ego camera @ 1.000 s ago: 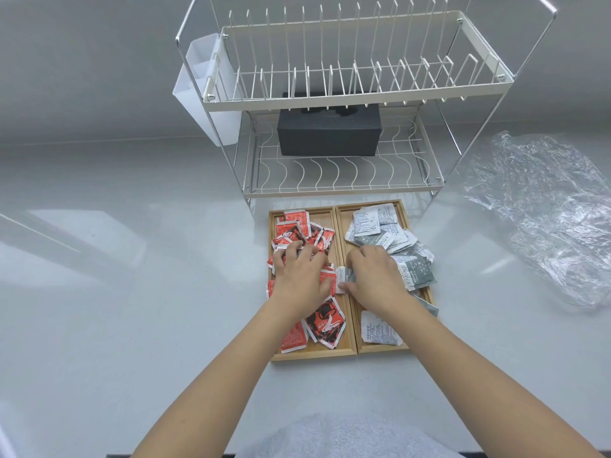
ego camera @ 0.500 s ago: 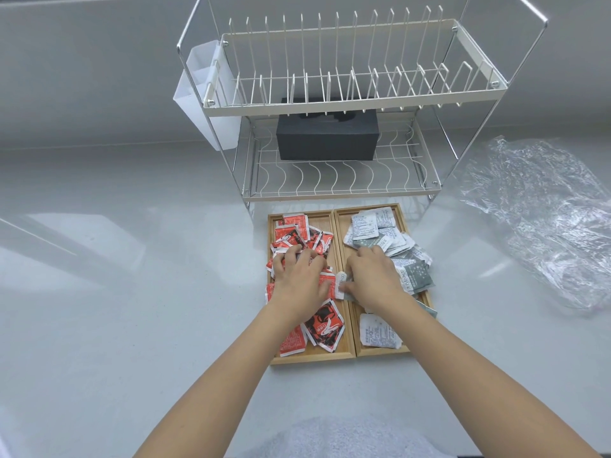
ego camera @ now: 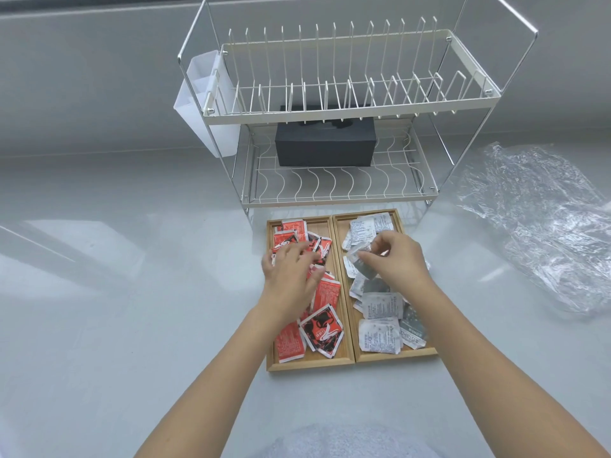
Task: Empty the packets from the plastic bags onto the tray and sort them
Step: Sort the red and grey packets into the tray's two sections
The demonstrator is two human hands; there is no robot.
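Note:
A wooden tray (ego camera: 310, 362) with two long compartments lies on the grey counter. Several red packets (ego camera: 321, 331) fill its left compartment and several grey and white packets (ego camera: 381, 305) fill the right one. My left hand (ego camera: 291, 276) rests palm down on the red packets with fingers spread. My right hand (ego camera: 398, 261) hovers over the right compartment and pinches a grey packet (ego camera: 362, 263) between thumb and fingers. Crumpled clear plastic bags (ego camera: 542, 226) lie flat on the counter to the right of the tray.
A two-tier white wire dish rack (ego camera: 337, 193) stands just behind the tray, with a black box (ego camera: 325, 147) on its lower shelf and a white plastic holder (ego camera: 206, 104) hanging on its left side. A grey wall runs behind it.
My right hand has moved from the tray's divider up and right over the right compartment, lifting a grey packet. My left hand has shifted slightly on the red packets.

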